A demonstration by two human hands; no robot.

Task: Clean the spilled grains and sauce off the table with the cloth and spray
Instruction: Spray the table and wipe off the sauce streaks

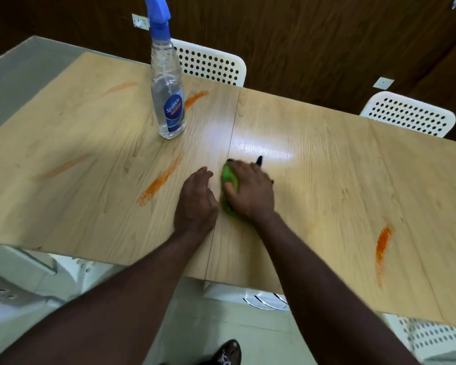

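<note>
One bottle (168, 101) labelled "Sparkle"; right hand (250, 191) grips green cloth (229, 177); left hand (195, 201) relaxed.

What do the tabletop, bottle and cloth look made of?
Tabletop: likely wood-grain laminate, glossy; glare patch and straight panel seams.
Bottle: clear plastic with blue plastic trigger; liquid shows through.
Cloth: soft green fabric, bunched under the right hand; weave too blurred to tell.

Dark wood-panelled wall (313, 35) behind; white perforated chairs (211, 65) at the far side; pale floor (248, 325) below.
</note>
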